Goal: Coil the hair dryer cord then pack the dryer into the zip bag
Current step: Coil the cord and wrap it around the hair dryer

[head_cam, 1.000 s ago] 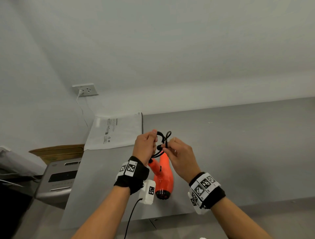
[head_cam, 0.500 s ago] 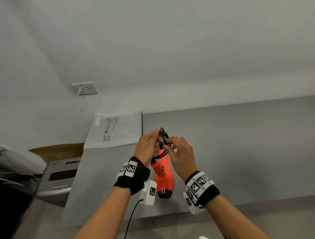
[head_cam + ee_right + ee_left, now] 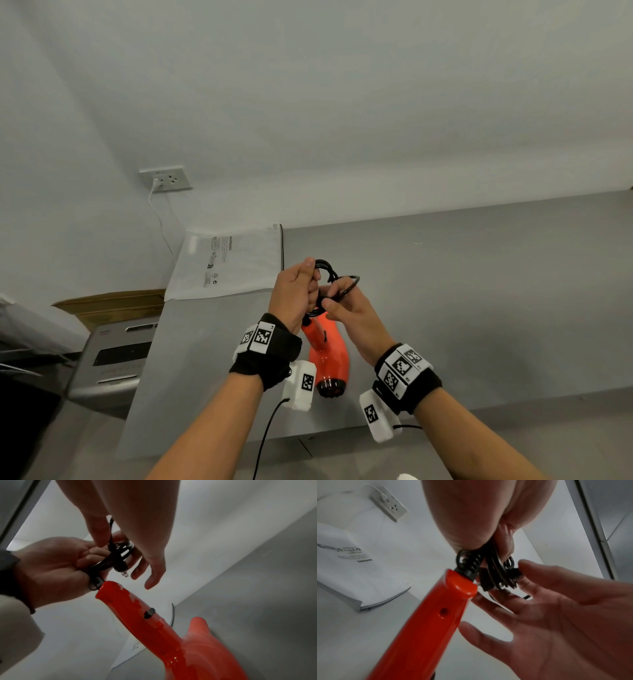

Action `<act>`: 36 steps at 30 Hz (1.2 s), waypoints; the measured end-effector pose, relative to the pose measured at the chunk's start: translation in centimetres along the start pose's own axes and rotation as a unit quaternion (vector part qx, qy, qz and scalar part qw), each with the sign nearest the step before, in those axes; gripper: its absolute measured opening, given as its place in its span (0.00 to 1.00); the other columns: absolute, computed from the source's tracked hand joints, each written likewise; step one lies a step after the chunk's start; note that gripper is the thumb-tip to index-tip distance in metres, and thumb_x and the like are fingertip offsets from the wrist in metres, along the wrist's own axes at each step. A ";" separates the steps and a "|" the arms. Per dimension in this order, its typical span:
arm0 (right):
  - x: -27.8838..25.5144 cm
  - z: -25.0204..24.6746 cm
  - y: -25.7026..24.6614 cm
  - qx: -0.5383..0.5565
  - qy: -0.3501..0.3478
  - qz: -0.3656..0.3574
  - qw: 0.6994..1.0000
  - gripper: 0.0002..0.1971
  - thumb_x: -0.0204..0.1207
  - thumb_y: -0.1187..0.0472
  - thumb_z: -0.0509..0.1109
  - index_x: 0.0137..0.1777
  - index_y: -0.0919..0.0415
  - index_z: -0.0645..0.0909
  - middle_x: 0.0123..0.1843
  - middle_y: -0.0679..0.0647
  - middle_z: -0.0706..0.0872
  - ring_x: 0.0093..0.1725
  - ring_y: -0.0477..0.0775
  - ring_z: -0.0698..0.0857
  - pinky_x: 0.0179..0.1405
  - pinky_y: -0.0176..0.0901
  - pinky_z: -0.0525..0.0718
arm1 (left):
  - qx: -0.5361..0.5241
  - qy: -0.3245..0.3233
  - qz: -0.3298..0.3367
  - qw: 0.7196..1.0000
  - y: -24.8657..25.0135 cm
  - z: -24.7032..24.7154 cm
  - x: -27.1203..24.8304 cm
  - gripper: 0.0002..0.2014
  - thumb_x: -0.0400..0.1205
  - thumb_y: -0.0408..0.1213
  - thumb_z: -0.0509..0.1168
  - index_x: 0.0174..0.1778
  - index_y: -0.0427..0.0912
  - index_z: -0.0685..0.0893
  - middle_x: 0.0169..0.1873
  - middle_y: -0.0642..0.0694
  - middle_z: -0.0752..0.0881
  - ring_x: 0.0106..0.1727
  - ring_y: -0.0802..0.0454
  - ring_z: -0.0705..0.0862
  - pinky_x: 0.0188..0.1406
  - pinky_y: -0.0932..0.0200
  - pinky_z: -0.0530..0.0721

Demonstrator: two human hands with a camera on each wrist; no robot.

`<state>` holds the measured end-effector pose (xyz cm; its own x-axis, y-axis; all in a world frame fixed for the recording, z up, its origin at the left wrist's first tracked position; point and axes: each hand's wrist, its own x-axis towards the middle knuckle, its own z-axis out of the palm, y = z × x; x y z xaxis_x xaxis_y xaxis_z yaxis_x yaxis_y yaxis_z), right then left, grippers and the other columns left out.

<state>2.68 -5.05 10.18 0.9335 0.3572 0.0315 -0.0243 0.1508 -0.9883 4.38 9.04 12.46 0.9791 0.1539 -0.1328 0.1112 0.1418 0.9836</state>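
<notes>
The orange hair dryer (image 3: 327,356) hangs by its handle end below my hands, above the grey table (image 3: 479,308). My left hand (image 3: 301,287) grips the bundled black cord (image 3: 329,272) just above the handle; in the left wrist view the coils (image 3: 493,569) show under its fingers. My right hand (image 3: 334,298) pinches a cord loop between thumb and index finger, and its other fingers (image 3: 154,563) are spread. The plug (image 3: 122,570) hangs from the bundle. The white zip bag (image 3: 233,263) lies flat at the table's back left corner.
A wall socket (image 3: 166,179) with a white plug and lead is up left of the bag. Left of the table stand a cardboard box (image 3: 113,305) and a grey machine (image 3: 113,363). The table's front edge (image 3: 342,431) runs below my wrists.
The tight cord bundle between my hands has opened: my right hand has drawn a loop out to the right. The left hand keeps its grip and the dryer hangs as before.
</notes>
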 end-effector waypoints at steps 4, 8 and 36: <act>-0.3 0.1 0.5 -0.052 -0.026 -0.010 0.998 0.20 0.80 0.68 0.70 0.69 0.51 0.74 0.59 0.58 0.88 0.60 0.55 0.89 0.63 0.49 0.87 | -0.026 0.016 -0.010 0.999 0.1 0.3 -0.1 0.19 0.92 0.46 0.57 0.36 0.42 0.78 0.20 0.51 0.68 0.18 0.58 0.61 0.14 0.67 0.58; -0.5 0.1 0.6 -0.115 -0.048 -0.047 0.991 0.28 0.81 0.67 0.71 0.76 0.44 0.68 0.52 0.53 0.90 0.51 0.52 0.91 0.57 0.52 0.89 | -0.036 0.016 -0.017 0.999 0.2 0.5 -0.2 0.19 0.92 0.46 0.57 0.36 0.42 0.78 0.20 0.52 0.68 0.17 0.59 0.61 0.13 0.66 0.59; -8.1 -3.3 -6.0 -0.360 -0.013 -0.228 0.905 0.04 0.76 0.63 0.79 0.47 0.63 0.88 0.50 0.52 0.85 0.48 0.52 0.85 0.48 0.43 0.86 | 0.006 0.080 -0.006 0.997 0.4 0.8 1.8 0.20 0.92 0.46 0.55 0.35 0.44 0.77 0.22 0.52 0.64 0.18 0.58 0.60 0.17 0.65 0.56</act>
<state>-3.51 -11.87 15.39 0.7787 0.4332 0.4539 0.6091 -0.3485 -0.7124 6.28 8.62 12.70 0.9385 0.3056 -0.1608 0.1254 0.1321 0.9833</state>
